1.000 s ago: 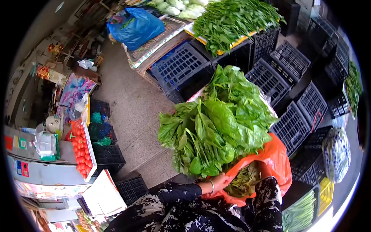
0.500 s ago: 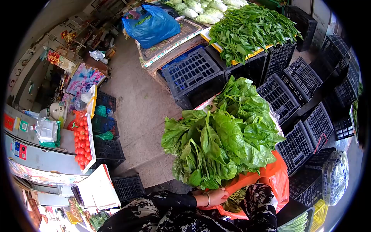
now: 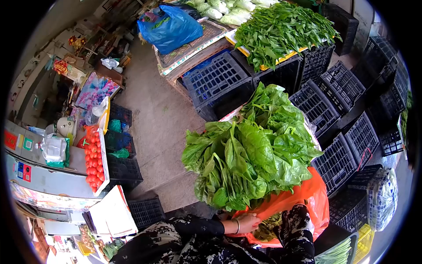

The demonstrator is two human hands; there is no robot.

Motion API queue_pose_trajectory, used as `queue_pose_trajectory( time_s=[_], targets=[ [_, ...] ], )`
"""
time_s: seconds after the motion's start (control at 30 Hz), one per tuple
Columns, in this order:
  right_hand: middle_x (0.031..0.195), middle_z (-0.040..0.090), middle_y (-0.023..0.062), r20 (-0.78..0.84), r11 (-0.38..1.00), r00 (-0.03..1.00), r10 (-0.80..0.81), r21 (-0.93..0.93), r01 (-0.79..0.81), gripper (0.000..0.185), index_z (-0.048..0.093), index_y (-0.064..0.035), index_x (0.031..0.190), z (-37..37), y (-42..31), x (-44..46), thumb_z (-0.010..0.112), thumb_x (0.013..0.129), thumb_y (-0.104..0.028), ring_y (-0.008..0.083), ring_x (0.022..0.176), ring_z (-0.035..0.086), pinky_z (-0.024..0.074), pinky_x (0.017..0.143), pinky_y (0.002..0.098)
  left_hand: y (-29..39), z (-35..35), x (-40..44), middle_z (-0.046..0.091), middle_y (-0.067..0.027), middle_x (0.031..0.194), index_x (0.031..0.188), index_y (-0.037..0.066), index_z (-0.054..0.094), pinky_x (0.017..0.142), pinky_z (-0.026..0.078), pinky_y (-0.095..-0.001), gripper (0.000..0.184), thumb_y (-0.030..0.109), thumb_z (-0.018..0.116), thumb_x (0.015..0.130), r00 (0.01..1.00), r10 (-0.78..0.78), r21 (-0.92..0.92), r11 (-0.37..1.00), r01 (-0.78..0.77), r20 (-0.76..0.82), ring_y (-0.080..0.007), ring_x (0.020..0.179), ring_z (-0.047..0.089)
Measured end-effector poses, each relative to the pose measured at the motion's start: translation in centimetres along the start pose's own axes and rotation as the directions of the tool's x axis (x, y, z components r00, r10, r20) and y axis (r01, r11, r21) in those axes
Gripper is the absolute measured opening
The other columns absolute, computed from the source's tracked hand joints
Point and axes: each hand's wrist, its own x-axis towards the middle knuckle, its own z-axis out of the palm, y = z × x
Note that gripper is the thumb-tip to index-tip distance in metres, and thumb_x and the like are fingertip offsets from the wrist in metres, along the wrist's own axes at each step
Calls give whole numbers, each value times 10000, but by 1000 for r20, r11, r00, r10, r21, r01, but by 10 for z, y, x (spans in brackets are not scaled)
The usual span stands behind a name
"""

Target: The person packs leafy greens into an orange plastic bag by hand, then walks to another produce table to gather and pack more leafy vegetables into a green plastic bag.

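A large heap of broad green leaves (image 3: 255,149) lies in front of me. Below it, close to my body, is an orange plastic bag (image 3: 314,193) with duller green stems (image 3: 267,228) showing in its mouth. My left hand (image 3: 247,223), with a bracelet at the wrist, is closed on the near left edge of the bag. On the bag's right side my right sleeve (image 3: 295,226) reaches over the opening; my right hand is hidden by the sleeve and the bag.
Black crates (image 3: 217,81) stand ahead and to the right. A blue bag (image 3: 170,28) rests on a wooden stand; leafy greens (image 3: 285,33) fill a tray beside it. Red tomatoes (image 3: 93,163) and a white board (image 3: 113,213) are at left, a wrapped bundle (image 3: 381,198) at right.
Since the first frame the view has shifted, so the stalls appear further right and lower. The bag's mouth looks narrower, and my right hand has gone from partly visible to hidden.
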Motion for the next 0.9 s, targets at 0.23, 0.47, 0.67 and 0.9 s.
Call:
queue_pose_trajectory(
  time_s=[0.23,0.47,0.67,0.9],
  targets=[
    [979,609,116,-73,1000,997,-7,-15,6,395,553,-63,1069,-2,7,-2,632,738,-263,286,912,570,432,835,362,6,-11,1,513,-149,889,821,59,533,744,448,-417,178,217,585,761,999,-23,-2,1000,23,39,-327,854,547],
    [980,611,113,-221,999,975,-38,25,44,408,556,-60,1070,-16,11,-30,649,724,-256,280,914,573,436,833,358,20,-21,-8,420,-242,1226,1370,128,238,913,403,-412,673,198,561,784,996,-85,-86,993,85,-1,-372,1069,485],
    [981,611,110,-282,900,944,-173,345,268,420,558,-58,1070,-53,25,-157,664,712,-249,275,915,575,440,832,356,14,6,3,229,-255,1382,1369,-16,153,1024,298,-378,783,226,582,760,969,23,48,999,-11,-246,-367,1262,288],
    [982,613,107,-297,610,910,-288,676,414,434,560,-55,1071,-47,-4,-239,682,698,-242,269,916,577,444,830,352,34,-3,12,432,-228,1267,1408,133,109,887,422,-379,811,16,559,744,954,39,-42,998,-54,-298,-349,1009,519]
  ],
)
